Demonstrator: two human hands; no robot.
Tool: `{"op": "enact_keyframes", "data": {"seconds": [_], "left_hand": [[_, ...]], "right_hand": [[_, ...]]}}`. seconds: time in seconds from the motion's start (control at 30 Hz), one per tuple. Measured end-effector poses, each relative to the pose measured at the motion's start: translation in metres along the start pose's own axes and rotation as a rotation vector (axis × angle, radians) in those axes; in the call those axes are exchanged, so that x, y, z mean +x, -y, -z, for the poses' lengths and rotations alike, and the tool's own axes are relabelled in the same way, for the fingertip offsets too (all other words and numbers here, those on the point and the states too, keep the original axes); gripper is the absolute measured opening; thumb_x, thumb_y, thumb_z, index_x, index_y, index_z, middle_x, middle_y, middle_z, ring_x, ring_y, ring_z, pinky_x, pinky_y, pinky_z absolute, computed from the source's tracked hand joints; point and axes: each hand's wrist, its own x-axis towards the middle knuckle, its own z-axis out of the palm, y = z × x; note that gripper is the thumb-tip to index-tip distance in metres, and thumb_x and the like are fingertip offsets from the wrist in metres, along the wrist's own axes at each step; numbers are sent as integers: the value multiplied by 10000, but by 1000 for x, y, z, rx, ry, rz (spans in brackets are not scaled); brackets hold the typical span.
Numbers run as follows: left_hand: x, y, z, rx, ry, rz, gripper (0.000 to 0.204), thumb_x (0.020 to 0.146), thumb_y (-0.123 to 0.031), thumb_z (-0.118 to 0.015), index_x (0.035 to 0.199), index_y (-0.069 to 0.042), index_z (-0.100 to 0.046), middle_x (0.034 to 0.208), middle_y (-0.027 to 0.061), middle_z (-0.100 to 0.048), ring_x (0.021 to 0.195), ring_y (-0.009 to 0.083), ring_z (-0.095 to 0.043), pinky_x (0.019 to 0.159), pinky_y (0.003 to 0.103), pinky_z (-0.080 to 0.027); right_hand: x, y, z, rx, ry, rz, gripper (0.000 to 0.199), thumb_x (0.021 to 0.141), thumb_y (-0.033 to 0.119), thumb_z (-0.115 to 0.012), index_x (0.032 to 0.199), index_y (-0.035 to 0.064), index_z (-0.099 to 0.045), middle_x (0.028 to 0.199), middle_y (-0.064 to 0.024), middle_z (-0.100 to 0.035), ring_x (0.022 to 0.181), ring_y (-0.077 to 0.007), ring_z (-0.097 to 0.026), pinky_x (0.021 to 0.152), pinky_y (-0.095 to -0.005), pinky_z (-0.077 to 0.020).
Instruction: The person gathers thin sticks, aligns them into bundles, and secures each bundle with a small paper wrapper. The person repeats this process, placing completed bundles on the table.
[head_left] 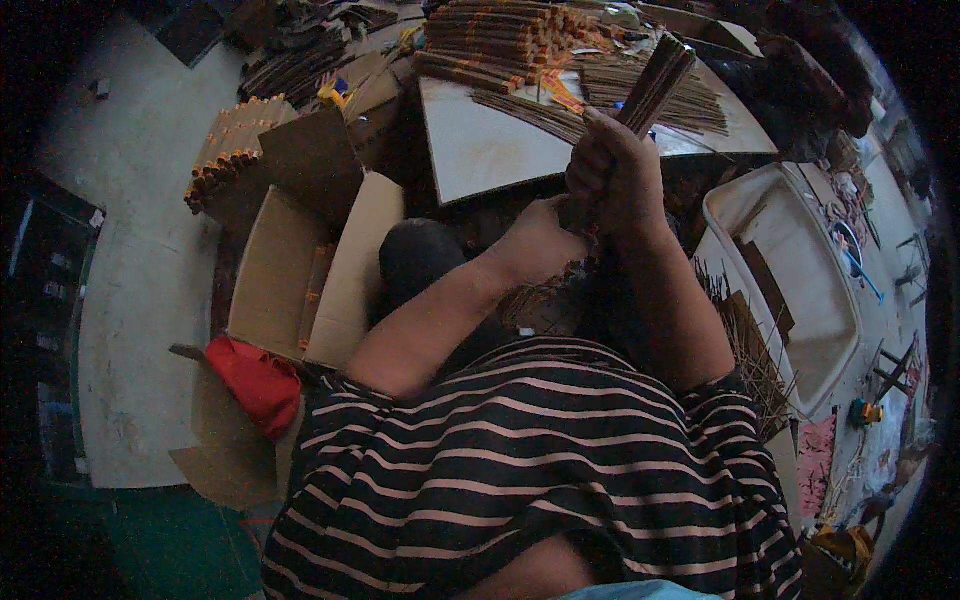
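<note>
A bundle of brown incense sticks [660, 85] stands slanted in my right hand [620, 175], whose fingers are wrapped round it with the thumb on top. Just below, my left hand [538, 242] is closed at the bundle's lower end, close under the right fist. Its fingertips are partly hidden in shadow. In front of both hands is a white tabletop [500, 145]. Loose brown sticks [530, 115] lie on it, and a heap of wrapped stick bundles [500, 45] is stacked at its far side.
An open cardboard box [270, 265] with wrapped bundles stands at left, near a red cloth [255, 385]. More wrapped bundles [235, 145] lie beyond it. At right are a white plastic tub [835, 330] and thin loose sticks [750, 350]. My knee [420, 255] is below the table edge.
</note>
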Motion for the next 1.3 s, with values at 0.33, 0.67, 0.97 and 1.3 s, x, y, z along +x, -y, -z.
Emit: {"op": "enact_keyframes", "data": {"seconds": [0.33, 0.67, 0.97, 1.3], "left_hand": [[6, 23, -13, 187, -303, -138, 309, 744, -197, -598, 977, -8, -522, 921, 216, -584, 924, 389, -537, 778, 422, -436], [16, 28, -6, 29, 66, -23, 258, 716, -138, -576, 932, -7, -525, 715, 117, -577, 602, 208, -566, 533, 324, -438], [26, 36, -14, 111, -300, -144, 301, 722, -183, -608, 965, -20, -539, 859, 154, -620, 827, 327, -591, 715, 387, -455], [29, 44, -4, 101, -150, 29, 306, 763, -202, -575, 996, -7, -540, 914, 211, -602, 913, 367, -560, 783, 411, -438]], "right_hand": [[8, -3, 4, -58, -182, 87, 218, 776, 141, -589, 662, 94, -410, 491, 5, -380, 360, -110, -368, 334, -252, -293], [12, 0, 7, -81, -7, -26, 236, 797, 180, -578, 659, 114, -398, 489, 27, -333, 379, -95, -336, 346, -248, -276], [28, -15, 19, -74, -184, 0, 261, 803, 163, -563, 623, 134, -375, 469, 40, -308, 351, -85, -284, 337, -239, -234], [43, -20, 24, -65, -162, -66, 237, 792, 156, -570, 644, 123, -389, 495, 33, -327, 381, -94, -323, 361, -247, -262]]}}
